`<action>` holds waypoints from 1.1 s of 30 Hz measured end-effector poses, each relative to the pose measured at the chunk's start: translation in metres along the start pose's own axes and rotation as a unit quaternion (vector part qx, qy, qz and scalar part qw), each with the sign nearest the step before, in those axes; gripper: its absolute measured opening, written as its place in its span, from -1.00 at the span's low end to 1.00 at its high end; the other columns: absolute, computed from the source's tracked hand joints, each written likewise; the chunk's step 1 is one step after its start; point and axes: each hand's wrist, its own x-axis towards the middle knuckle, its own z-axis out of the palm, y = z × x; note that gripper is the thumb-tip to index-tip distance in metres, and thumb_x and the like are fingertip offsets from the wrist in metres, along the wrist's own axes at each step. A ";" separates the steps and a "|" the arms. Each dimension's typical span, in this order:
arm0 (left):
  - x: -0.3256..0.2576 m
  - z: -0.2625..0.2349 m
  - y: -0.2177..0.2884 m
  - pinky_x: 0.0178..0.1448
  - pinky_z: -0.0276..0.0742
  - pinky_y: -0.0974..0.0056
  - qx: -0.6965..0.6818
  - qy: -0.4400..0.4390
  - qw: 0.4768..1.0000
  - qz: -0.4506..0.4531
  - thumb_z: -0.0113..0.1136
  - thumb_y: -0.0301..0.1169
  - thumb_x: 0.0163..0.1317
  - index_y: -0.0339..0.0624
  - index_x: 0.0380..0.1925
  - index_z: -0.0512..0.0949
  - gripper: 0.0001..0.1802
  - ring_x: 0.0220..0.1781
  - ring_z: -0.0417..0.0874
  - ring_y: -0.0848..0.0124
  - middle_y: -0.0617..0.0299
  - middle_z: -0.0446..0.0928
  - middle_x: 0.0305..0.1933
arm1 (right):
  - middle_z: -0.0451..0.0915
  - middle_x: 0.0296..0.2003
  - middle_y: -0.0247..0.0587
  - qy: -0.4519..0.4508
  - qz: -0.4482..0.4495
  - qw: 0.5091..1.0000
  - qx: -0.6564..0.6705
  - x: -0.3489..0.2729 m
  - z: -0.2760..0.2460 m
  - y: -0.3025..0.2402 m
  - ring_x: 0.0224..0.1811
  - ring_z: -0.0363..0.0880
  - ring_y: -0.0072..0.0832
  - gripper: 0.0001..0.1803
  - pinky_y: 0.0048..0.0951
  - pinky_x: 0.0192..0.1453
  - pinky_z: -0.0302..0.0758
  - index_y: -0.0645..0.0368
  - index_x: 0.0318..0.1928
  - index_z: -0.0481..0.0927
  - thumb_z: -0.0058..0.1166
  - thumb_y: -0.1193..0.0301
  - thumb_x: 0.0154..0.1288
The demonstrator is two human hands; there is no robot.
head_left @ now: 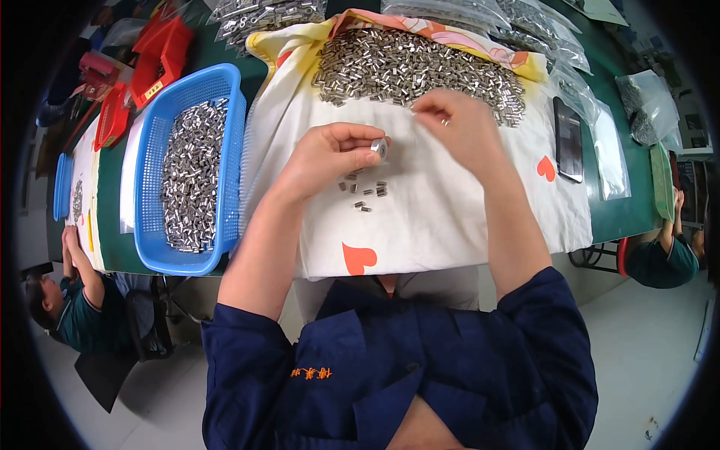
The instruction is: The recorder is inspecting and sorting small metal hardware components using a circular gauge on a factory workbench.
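My left hand (pixel 334 154) pinches a round, silvery metal piece with a dark hole in its face (pixel 380 150) between thumb and fingers, just above the white cloth (pixel 435 225). My right hand (pixel 461 127) is bent, its fingers drawn together at the near edge of a large heap of small metal cylinders (pixel 405 67). A small shiny cylinder (pixel 445 121) shows at its fingers, partly hidden and blurred. Several loose cylinders (pixel 364 206) lie on the cloth below my left hand.
To the left stands a blue plastic basket (pixel 231 150) with many small metal cylinders. A phone (pixel 568 139) lies at the right. Filled plastic bags (pixel 266 19) line the far side, and red bins (pixel 160 56) stand far left. People sit at both sides (pixel 86 304).
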 end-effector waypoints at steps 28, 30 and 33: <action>0.002 -0.002 -0.002 -0.13 0.48 0.48 -0.118 0.000 0.993 0.004 0.17 -0.57 0.04 -0.37 -0.13 0.45 -0.66 -0.24 0.56 0.52 0.17 0.54 -0.26 | 0.53 -0.47 -0.39 -0.118 0.067 0.972 0.193 -0.011 0.014 -0.025 -0.43 0.41 -0.67 -0.92 -0.62 -0.31 0.38 0.24 -0.41 0.56 0.09 0.55 0.00; 0.002 -0.002 -0.002 -0.13 0.48 0.48 -0.093 0.015 0.995 0.007 0.17 -0.57 0.03 -0.37 -0.13 0.45 -0.66 -0.25 0.56 0.52 0.17 0.54 -0.27 | 0.54 -0.47 -0.37 -0.099 0.051 0.979 0.172 -0.011 0.017 -0.024 -0.43 0.43 -0.64 -0.92 -0.61 -0.31 0.39 0.23 -0.41 0.56 0.09 0.55 0.00; 0.002 -0.004 -0.004 -0.14 0.48 0.48 -0.117 0.022 0.993 0.009 0.17 -0.57 0.03 -0.37 -0.13 0.46 -0.66 -0.25 0.56 0.52 0.17 0.55 -0.27 | 0.54 -0.48 -0.28 -0.051 -0.004 0.989 0.137 -0.013 0.024 -0.022 -0.43 0.49 -0.53 -0.92 -0.54 -0.31 0.43 0.22 -0.43 0.56 0.08 0.52 -0.02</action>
